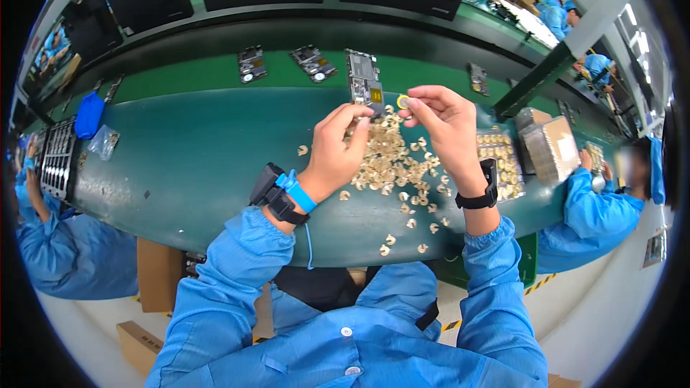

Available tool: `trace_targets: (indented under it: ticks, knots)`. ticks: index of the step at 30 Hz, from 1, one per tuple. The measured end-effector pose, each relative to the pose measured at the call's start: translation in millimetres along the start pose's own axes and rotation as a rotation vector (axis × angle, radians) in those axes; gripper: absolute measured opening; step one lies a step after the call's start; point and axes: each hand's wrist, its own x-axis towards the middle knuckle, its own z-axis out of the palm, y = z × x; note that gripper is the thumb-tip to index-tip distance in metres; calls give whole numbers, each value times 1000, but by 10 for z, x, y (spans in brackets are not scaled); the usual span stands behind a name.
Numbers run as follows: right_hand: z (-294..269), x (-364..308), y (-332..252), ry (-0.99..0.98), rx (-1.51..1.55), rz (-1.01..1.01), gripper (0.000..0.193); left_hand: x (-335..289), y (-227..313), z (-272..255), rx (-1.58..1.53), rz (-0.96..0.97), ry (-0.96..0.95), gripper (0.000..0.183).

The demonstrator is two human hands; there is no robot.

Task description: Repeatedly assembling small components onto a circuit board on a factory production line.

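Note:
My left hand grips the near end of a circuit board, its fingers and thumb closed at the board's lower edge. The board points away from me, with grey and black parts and a yellowish patch. Between the thumb and fingers of my right hand is a small round coin cell with a yellow rim, just right of the board and apart from it. Below both hands spreads a pile of small, pale, curved pieces on the green work surface.
Several circuit boards lie along the far green strip, among them one board at left. A tray of round cells and a cardboard box stand right. A metal post rises beyond. Co-workers in blue sit at both sides.

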Motion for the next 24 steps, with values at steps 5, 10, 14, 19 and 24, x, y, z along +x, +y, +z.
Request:
trace_targets:
  ticks: [5,10,14,19,24]
  knots:
    - [369,42,205,-104,100,26,17,37,-21,-7,-62,18,90,15]
    - [417,-18,404,-30,131,10,18,18,-78,35,-76,-29,89,12]
    - [335,-15,419,-61,-11,13,14,-9,-137,14,-70,-142,99,9]
    - [263,-3,581,-87,-71,-85,12,-24,-155,45,-62,-162,52,12]
    - [259,-15,616,-97,-210,-199,13,-19,-127,44,-75,-196,42,12]
